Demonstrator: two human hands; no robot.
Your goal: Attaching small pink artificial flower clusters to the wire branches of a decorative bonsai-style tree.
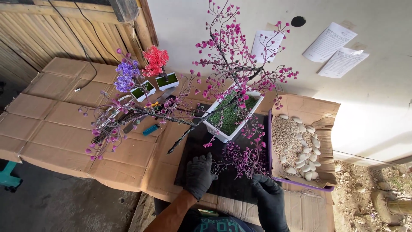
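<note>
Counter (64, 124): flattened cardboard, black mat (201, 146) on top, white wall behind, bamboo panel at left. Your left hand (200, 174), black glove, flat and open on mat. Your right hand (268, 189), gloved, fingers curled; grip unclear, beside loose pink beaded branch (246, 159). White planter (231, 115) with beaded tree just beyond. Pebble box (300, 141) at right.
</note>
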